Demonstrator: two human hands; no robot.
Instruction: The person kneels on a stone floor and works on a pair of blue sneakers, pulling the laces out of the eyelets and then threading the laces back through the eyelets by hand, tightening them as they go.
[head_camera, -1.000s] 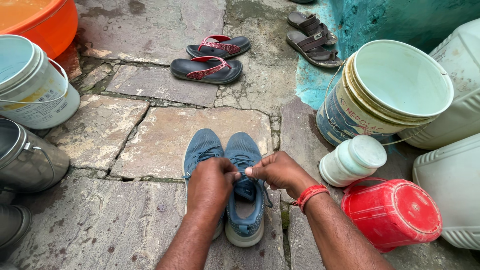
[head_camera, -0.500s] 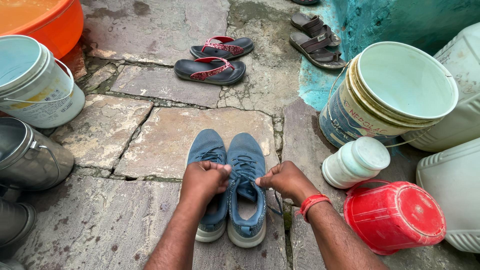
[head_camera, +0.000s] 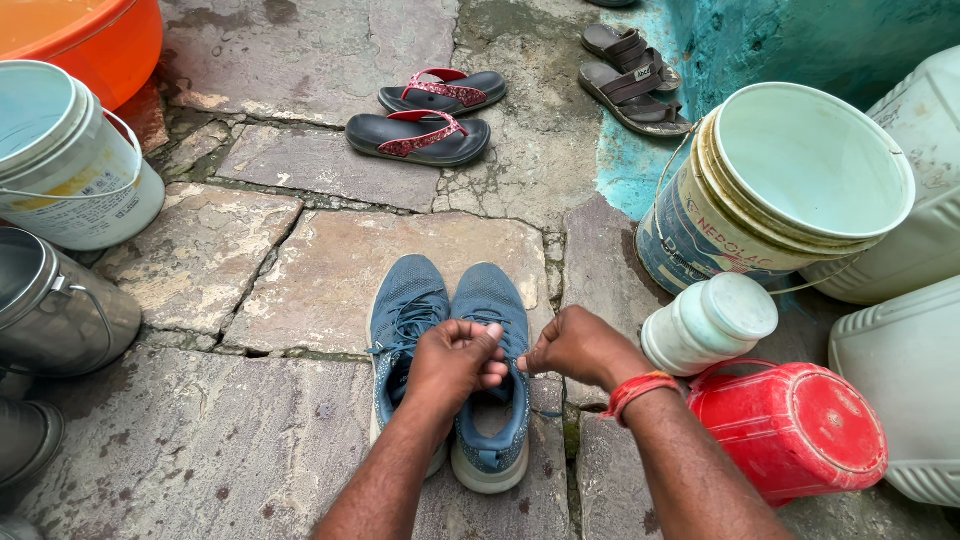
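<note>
The head camera looked down on two forearms that reached to a pair of blue shoes on the stone floor (head_camera: 300, 270). The left hand (head_camera: 455, 360) was closed, its fingers pinching the lace above the tongue of the right shoe (head_camera: 492, 370). The right hand (head_camera: 578, 345), with a red thread at the wrist, was closed too and seemed to pinch the other end of the lace, though the lace itself was hard to see there. To do this well, I think both ends should be pulled evenly and kept low, near the eyelets, so that the shoe does not tip. The left shoe (head_camera: 402, 320) lay touching it, side by side. Both shoes pointed away from the person, the heels near the body, the long axis running near to far. A white jar (head_camera: 708, 322) and a red container (head_camera: 790, 428) lay just right of the hands. Farther away stood a pale bucket (head_camera: 770, 190), and beyond the shoes a pair of flip-flops (head_camera: 425, 118).
</note>
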